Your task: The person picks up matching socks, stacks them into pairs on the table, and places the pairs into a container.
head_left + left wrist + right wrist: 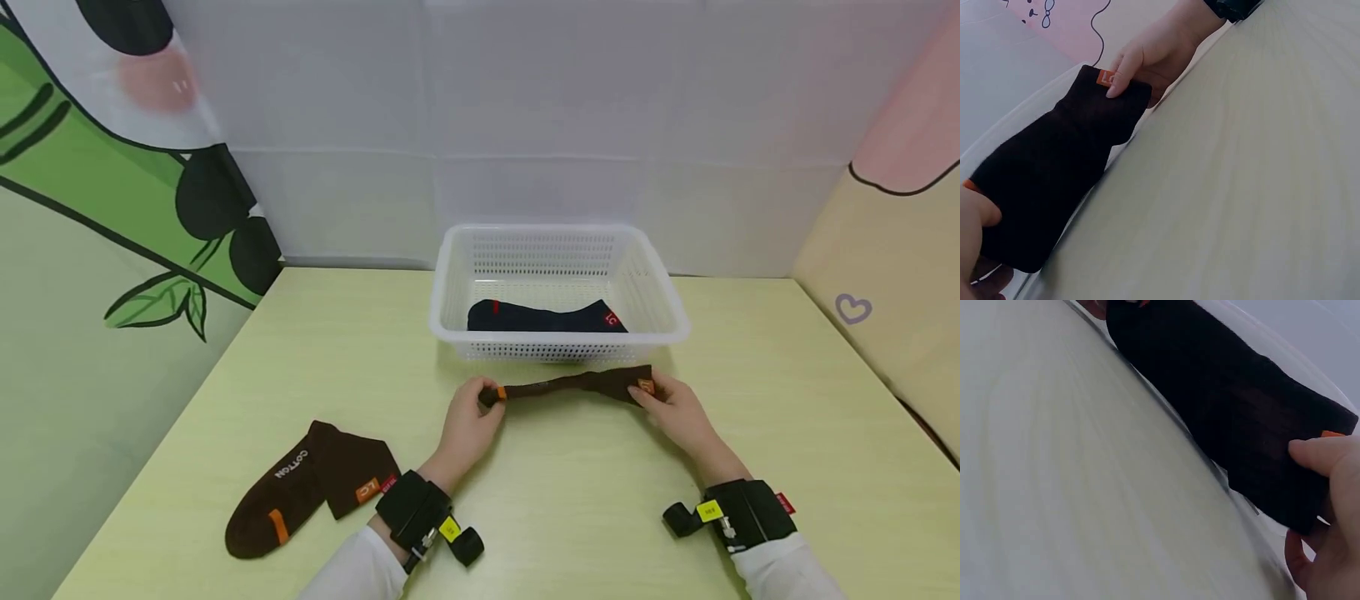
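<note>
Both hands stretch a brown sock [573, 384] with orange patches in front of a white basket. My left hand [471, 423] pinches its toe end, while my right hand [681, 417] pinches the cuff by the orange label. In the left wrist view the sock [1054, 162] hangs broadside between the two hands. The right wrist view shows the thumb of my right hand [1335, 487] pressed on the cuff. A second brown sock [300, 483], lettered COTTON, lies bent on the table left of my left forearm.
The white plastic basket [558, 339] with perforated walls stands at the back of the pale table [585, 517]. Inside it lies a dark navy sock [547, 318] with red marks. Printed cloth walls [540, 100] enclose the back and sides.
</note>
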The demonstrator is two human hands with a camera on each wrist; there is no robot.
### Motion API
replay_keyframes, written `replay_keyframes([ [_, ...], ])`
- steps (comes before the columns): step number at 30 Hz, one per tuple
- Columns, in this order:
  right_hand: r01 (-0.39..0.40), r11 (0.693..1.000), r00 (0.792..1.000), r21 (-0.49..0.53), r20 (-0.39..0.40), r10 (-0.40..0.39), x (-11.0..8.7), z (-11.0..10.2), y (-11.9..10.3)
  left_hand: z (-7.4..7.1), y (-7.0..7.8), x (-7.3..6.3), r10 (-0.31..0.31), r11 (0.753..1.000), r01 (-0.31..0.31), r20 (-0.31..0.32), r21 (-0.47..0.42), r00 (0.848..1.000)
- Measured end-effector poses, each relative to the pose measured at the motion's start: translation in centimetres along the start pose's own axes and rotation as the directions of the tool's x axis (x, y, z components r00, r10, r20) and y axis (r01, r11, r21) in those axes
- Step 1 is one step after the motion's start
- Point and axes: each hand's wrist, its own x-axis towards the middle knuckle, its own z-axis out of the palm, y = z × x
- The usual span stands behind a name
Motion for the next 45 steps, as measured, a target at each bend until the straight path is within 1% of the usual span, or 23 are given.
replay_keyframes([
  [3,-0.044,0.994,0.999,0.099,-0.012,0.045,-0.05,-0.08,-0.24,-0.02,0.04,0.01,-0.04,0.996,0.039,-0.016,-0.077,0.999],
  [7,-0.074,0.97,0.997,0.231,-0.009,0.078,-0.01,-0.08,-0.47,-0.05,0.15,0.02,-0.08,0.981,0.072,-0.042,-0.18,0.996],
  [10,-0.071,0.928,0.997,0.365,-0.001,0.077,0.08,0.01,-0.46,-0.07,0.21,0.08,-0.108,0.961,0.091,-0.052,-0.26,0.993],
  [13,-0.031,0.875,0.999,0.483,-0.003,0.037,0.07,0.06,-0.41,-0.08,0.29,0.17,-0.135,0.939,0.11,-0.054,-0.326,0.989],
  [15,-0.015,0.852,1.0,0.523,-0.008,0.022,0.04,0.09,-0.32,-0.09,0.3,0.22,-0.149,0.925,0.123,-0.045,-0.361,0.988],
  [16,-0.006,0.849,1.0,0.529,-0.017,0.018,0.02,0.12,-0.26,-0.08,0.28,0.27,-0.155,0.911,0.132,-0.03,-0.39,0.987],
  [18,0.004,0.849,0.998,0.528,-0.049,0.026,0.0,0.19,-0.25,-0.04,0.26,0.33,-0.165,0.871,0.159,0.029,-0.464,0.986],
  [21,0.001,0.902,0.994,0.433,-0.101,0.047,0.1,0.26,-0.16,-0.01,0.33,0.36,-0.161,0.801,0.199,0.117,-0.565,0.98],
  [22,-0.003,0.921,0.992,0.391,-0.115,0.052,0.11,0.27,-0.18,0.02,0.36,0.37,-0.154,0.773,0.207,0.14,-0.6,0.978],
  [23,-0.012,0.942,0.991,0.336,-0.123,0.056,0.11,0.25,-0.22,0.03,0.46,0.33,-0.145,0.767,0.204,0.146,-0.608,0.979],
  [24,-0.021,0.962,0.991,0.274,-0.123,0.056,0.12,0.22,-0.26,0.04,0.52,0.28,-0.142,0.77,0.198,0.14,-0.607,0.98],
  [25,-0.029,0.977,0.991,0.213,-0.119,0.055,0.11,0.19,-0.31,0.01,0.58,0.22,-0.148,0.779,0.195,0.127,-0.596,0.981],
  [26,-0.038,0.985,0.992,0.167,-0.114,0.057,0.09,0.17,-0.38,0.02,0.6,0.19,-0.153,0.794,0.187,0.107,-0.578,0.982],
  [28,-0.043,0.996,0.993,0.082,-0.105,0.051,0.07,0.16,-0.45,-0.01,0.68,0.14,-0.176,0.831,0.178,0.054,-0.528,0.983],
  [29,-0.04,0.998,0.994,0.048,-0.102,0.045,0.06,0.17,-0.47,-0.02,0.67,0.12,-0.195,0.849,0.179,0.02,-0.496,0.981],
  [30,-0.037,0.999,0.994,0.022,-0.1,0.039,0.06,0.19,-0.49,-0.04,0.65,0.12,-0.214,0.859,0.184,-0.008,-0.478,0.977],
  [33,-0.03,0.999,0.995,-0.032,-0.092,0.027,0.09,0.31,-0.35,-0.13,0.64,0.24,-0.236,0.88,0.175,-0.086,-0.443,0.968],
  [35,-0.02,0.998,0.997,-0.052,-0.08,0.016,0.11,0.41,-0.24,-0.18,0.62,0.27,-0.245,0.887,0.175,-0.113,-0.428,0.963],
  [36,-0.012,0.998,0.997,-0.064,-0.07,0.008,0.13,0.45,-0.17,-0.2,0.6,0.28,-0.245,0.892,0.177,-0.117,-0.415,0.962],
  [38,0.009,0.997,0.999,-0.076,-0.053,-0.013,0.16,0.52,-0.12,-0.19,0.53,0.31,-0.233,0.913,0.174,-0.122,-0.368,0.965],
  [40,0.027,0.996,0.998,-0.09,-0.048,-0.032,0.21,0.58,-0.09,-0.11,0.36,0.33,-0.23,0.931,0.182,-0.121,-0.317,0.966],
  [42,0.039,0.994,0.998,-0.099,-0.047,-0.043,0.27,0.61,-0.04,-0.03,0.25,0.35,-0.218,0.946,0.175,-0.139,-0.272,0.966],
  [45,0.05,0.993,0.997,-0.11,-0.048,-0.056,0.3,0.63,-0.01,0.05,0.14,0.35,-0.206,0.959,0.164,-0.17,-0.233,0.964],
])
